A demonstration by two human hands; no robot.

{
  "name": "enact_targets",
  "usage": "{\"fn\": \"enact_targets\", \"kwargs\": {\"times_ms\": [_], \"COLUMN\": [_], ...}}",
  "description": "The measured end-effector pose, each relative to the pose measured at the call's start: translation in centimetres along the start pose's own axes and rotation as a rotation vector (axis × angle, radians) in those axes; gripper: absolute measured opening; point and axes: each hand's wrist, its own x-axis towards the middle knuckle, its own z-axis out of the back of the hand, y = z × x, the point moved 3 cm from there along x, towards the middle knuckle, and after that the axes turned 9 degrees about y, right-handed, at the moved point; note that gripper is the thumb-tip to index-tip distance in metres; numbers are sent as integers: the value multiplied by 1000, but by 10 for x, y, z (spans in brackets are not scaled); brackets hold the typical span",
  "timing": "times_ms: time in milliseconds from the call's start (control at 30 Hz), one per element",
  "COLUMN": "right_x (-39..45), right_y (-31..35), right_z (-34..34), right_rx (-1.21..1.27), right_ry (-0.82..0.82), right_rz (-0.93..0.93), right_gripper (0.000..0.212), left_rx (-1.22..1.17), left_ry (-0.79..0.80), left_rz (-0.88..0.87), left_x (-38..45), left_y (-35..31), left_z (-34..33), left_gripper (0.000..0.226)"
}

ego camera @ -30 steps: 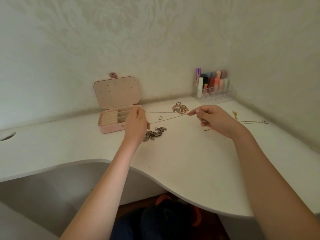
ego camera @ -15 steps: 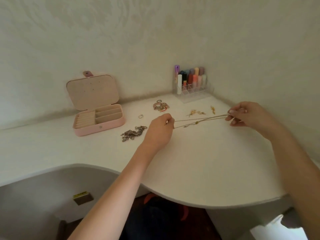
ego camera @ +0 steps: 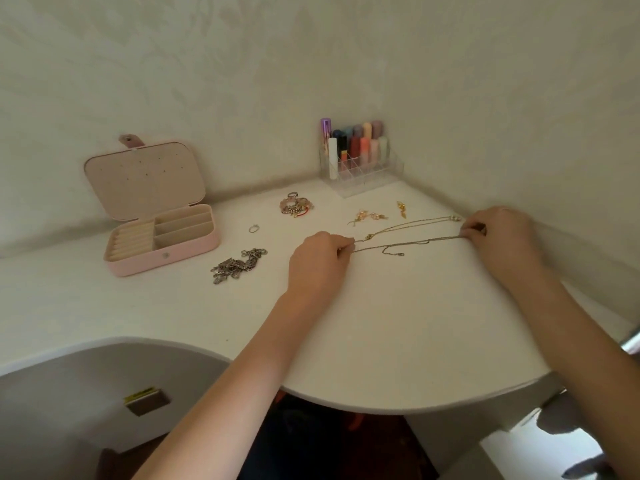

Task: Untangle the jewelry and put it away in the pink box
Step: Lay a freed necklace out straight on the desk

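Observation:
A thin gold chain necklace (ego camera: 412, 241) is stretched low over the white desk (ego camera: 381, 341). My left hand (ego camera: 320, 259) pinches its left end, my right hand (ego camera: 498, 233) pinches its right end near the wall. A second strand runs above it toward a clasp. The pink box (ego camera: 162, 237) stands open at the back left, its lid upright and its compartments bare. A silver chain heap (ego camera: 239, 265), a small ring (ego camera: 254, 229), a beaded bracelet bundle (ego camera: 295, 206) and gold earrings (ego camera: 369, 216) lie loose on the desk.
A clear organiser (ego camera: 360, 161) full of lipsticks stands in the back corner against the wall. Another gold earring (ego camera: 401, 208) lies in front of it. The desk's curved front edge runs below my forearms, with dark floor underneath.
My hands carried the stretched necklace from beside the pink box rightward, then lowered it toward the desk. The view swung right, so the box now sits farther left.

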Motion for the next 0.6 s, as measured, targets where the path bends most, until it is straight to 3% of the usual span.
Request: {"fn": "enact_targets", "kwargs": {"times_ms": [100,167,267,367,600], "right_x": [-5,-7,-7,-6,-1], "right_y": [3,6,7,4,3], "right_z": [4,6,4,1,-5], "right_rx": [80,109,133,122,-44], "right_ry": [-70,-124,-112,-47,-44], "right_rz": [28,58,51,15,-33], "right_gripper": [8,9,10,10,15], "left_rx": [208,164,214,298,300], "left_ry": [22,29,248,429,113], "left_rz": [-30,-163,-467,-492,-289], "left_x": [-2,-2,-6,-11,-22], "left_y": [-9,-18,-41,-47,-34], "left_z": [-4,-6,-20,-35,-10], "left_gripper": [42,53,56,54,33]}}
